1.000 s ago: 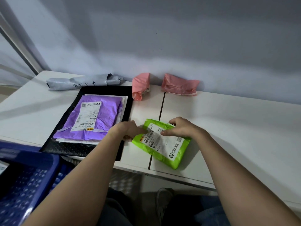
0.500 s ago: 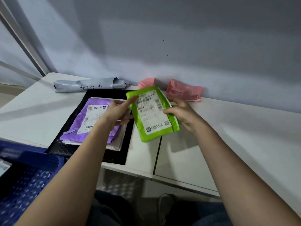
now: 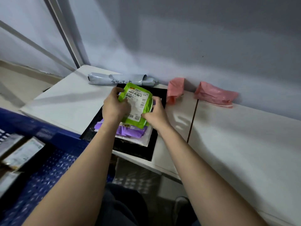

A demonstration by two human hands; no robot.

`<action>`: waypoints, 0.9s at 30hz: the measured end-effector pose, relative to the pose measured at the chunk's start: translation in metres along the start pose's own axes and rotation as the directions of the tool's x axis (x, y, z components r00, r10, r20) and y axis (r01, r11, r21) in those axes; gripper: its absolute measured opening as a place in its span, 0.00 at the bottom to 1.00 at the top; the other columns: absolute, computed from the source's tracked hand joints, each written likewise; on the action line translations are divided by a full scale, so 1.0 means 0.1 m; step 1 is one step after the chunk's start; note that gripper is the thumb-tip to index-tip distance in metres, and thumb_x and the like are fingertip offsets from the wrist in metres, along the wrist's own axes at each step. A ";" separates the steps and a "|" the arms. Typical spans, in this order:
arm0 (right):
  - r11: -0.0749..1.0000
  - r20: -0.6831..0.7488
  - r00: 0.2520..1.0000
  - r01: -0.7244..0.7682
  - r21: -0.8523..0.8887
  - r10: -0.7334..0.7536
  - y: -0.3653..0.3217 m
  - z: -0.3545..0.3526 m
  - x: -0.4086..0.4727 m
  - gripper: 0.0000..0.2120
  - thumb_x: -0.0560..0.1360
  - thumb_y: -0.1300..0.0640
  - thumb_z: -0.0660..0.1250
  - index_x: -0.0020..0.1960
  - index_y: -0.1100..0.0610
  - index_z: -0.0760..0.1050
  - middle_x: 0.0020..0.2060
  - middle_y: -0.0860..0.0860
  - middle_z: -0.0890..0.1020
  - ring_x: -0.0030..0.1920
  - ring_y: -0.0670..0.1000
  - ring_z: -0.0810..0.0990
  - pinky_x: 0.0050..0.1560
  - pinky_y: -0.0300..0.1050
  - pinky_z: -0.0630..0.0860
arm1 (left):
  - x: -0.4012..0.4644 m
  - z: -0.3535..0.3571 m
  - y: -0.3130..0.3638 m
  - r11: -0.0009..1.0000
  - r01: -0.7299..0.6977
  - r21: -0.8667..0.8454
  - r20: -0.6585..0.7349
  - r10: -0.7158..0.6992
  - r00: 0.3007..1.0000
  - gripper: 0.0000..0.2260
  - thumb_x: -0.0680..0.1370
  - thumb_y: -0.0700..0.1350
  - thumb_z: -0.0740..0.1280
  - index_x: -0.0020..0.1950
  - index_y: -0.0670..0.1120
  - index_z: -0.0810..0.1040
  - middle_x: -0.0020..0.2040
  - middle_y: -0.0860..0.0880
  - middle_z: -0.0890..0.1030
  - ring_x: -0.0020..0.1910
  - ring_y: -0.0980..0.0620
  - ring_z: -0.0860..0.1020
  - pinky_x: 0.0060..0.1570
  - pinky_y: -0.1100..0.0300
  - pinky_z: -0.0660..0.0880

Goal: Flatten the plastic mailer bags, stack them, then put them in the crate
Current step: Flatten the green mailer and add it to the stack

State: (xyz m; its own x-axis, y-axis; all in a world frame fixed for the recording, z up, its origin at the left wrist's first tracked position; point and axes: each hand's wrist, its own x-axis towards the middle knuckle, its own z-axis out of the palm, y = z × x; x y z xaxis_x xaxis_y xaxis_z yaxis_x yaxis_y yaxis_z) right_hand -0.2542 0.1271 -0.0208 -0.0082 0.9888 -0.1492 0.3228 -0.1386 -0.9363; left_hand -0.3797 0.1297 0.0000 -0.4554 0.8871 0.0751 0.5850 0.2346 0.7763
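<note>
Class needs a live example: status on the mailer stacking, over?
Both hands, left hand and right hand, grip green mailer. Over purple mailer stack. Nothing blocking.

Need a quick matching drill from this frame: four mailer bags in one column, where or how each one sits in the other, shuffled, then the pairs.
Things:
1. green mailer
2. purple mailer
3. grey mailer
4. pink mailers

States:
A. crumpled, against the wall on the right
B. rolled up, by the wall behind the black mailer
C. held by left hand and right hand over the stack
D. lying in the stack, beneath the held bag

Pairs: 1-C, 2-D, 3-B, 4-A
</note>
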 end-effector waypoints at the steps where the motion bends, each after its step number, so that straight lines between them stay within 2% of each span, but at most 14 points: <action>1: 0.998 0.037 0.999 0.010 -0.062 -0.008 0.00 0.06 -0.01 0.30 0.69 0.69 0.67 0.69 0.57 0.64 0.62 0.56 0.75 0.61 0.56 0.76 0.55 0.38 0.71 | 0.02 -0.01 -0.06 0.998 0.008 0.055 -0.005 -0.007 1.000 0.17 0.74 0.41 0.64 0.62 0.52 0.73 0.59 0.47 0.79 0.58 0.43 0.76 0.52 0.56 0.69; 3: 0.983 0.107 0.994 0.030 -0.180 -0.011 0.02 0.17 -0.04 0.31 0.70 0.68 0.67 0.72 0.57 0.63 0.65 0.57 0.73 0.64 0.56 0.73 0.59 0.39 0.68 | 0.06 0.00 -0.19 0.983 0.020 0.183 0.009 -0.022 1.000 0.18 0.74 0.42 0.63 0.64 0.53 0.72 0.61 0.46 0.78 0.62 0.42 0.72 0.58 0.51 0.67; 6: 0.917 0.184 0.982 0.099 -0.385 -0.029 0.07 0.28 -0.07 0.34 0.71 0.63 0.67 0.74 0.54 0.60 0.67 0.60 0.67 0.68 0.61 0.66 0.70 0.47 0.63 | 0.05 0.06 -0.34 0.952 0.022 0.305 0.037 -0.035 0.999 0.21 0.74 0.42 0.63 0.67 0.50 0.70 0.67 0.45 0.69 0.67 0.42 0.64 0.62 0.48 0.64; 8: 0.799 0.153 0.985 0.160 -0.580 -0.086 0.09 0.29 -0.09 0.34 0.71 0.58 0.68 0.74 0.52 0.59 0.70 0.58 0.61 0.70 0.62 0.60 0.73 0.53 0.59 | 0.04 0.12 -0.38 0.946 -0.055 0.319 0.025 0.049 0.998 0.22 0.74 0.41 0.62 0.68 0.46 0.70 0.69 0.43 0.66 0.67 0.41 0.64 0.63 0.48 0.64; 10: 0.685 0.160 0.974 0.227 -0.693 -0.161 0.11 0.28 -0.09 0.36 0.71 0.55 0.68 0.75 0.53 0.56 0.75 0.57 0.52 0.73 0.61 0.53 0.74 0.57 0.56 | 0.05 0.22 -0.40 0.935 -0.206 0.288 0.074 0.193 0.978 0.20 0.76 0.42 0.59 0.68 0.43 0.71 0.71 0.40 0.66 0.69 0.39 0.65 0.65 0.48 0.64; 12: 0.624 0.238 0.956 0.291 -0.725 -0.170 0.15 0.27 -0.08 0.37 0.73 0.53 0.66 0.76 0.55 0.52 0.77 0.55 0.47 0.76 0.57 0.47 0.75 0.60 0.50 | 0.05 0.34 -0.43 0.916 -0.311 0.253 0.224 0.258 0.940 0.24 0.76 0.49 0.53 0.71 0.43 0.69 0.73 0.37 0.64 0.73 0.40 0.62 0.71 0.48 0.60; 13: 0.613 0.273 0.951 0.304 -0.729 -0.147 0.18 0.27 -0.08 0.37 0.74 0.52 0.64 0.77 0.55 0.49 0.78 0.54 0.46 0.77 0.55 0.45 0.75 0.62 0.47 | 0.04 0.39 -0.44 0.909 -0.324 0.262 0.294 0.244 0.924 0.27 0.76 0.53 0.50 0.73 0.45 0.65 0.75 0.39 0.60 0.75 0.42 0.57 0.73 0.48 0.56; 15: 0.600 0.319 0.943 0.308 -0.738 -0.092 0.24 0.25 -0.07 0.37 0.76 0.51 0.61 0.78 0.55 0.45 0.78 0.52 0.44 0.78 0.52 0.42 0.74 0.64 0.42 | 0.03 0.46 -0.51 0.897 -0.295 0.330 0.369 0.165 0.915 0.23 0.81 0.53 0.48 0.77 0.50 0.56 0.78 0.45 0.52 0.78 0.46 0.49 0.75 0.49 0.48; 19: 0.546 0.366 0.929 0.336 -0.767 -0.057 0.36 0.22 -0.05 0.35 0.79 0.47 0.55 0.78 0.54 0.39 0.78 0.50 0.40 0.77 0.51 0.38 0.73 0.64 0.38 | -0.02 0.51 -0.55 0.863 -0.309 0.398 0.369 0.158 0.916 0.22 0.83 0.50 0.49 0.77 0.53 0.51 0.79 0.48 0.46 0.78 0.48 0.44 0.75 0.50 0.44; 27: 0.599 0.415 0.909 0.313 -0.737 0.035 0.38 0.19 -0.01 0.34 0.80 0.46 0.52 0.77 0.53 0.36 0.77 0.50 0.38 0.77 0.51 0.37 0.73 0.61 0.36 | 0.00 0.55 -0.54 0.853 -0.276 0.443 0.421 0.074 0.904 0.22 0.83 0.51 0.46 0.77 0.54 0.47 0.79 0.50 0.42 0.77 0.50 0.41 0.75 0.50 0.40</action>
State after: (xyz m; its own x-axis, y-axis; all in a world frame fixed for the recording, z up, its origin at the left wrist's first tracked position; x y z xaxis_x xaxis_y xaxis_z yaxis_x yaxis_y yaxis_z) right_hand -0.2597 0.1195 -0.0620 -0.3889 0.8708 -0.3008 0.8884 0.2679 -0.3728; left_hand -0.3743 0.1394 -0.0766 -0.0859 0.9867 -0.1382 0.9219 0.1313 0.3645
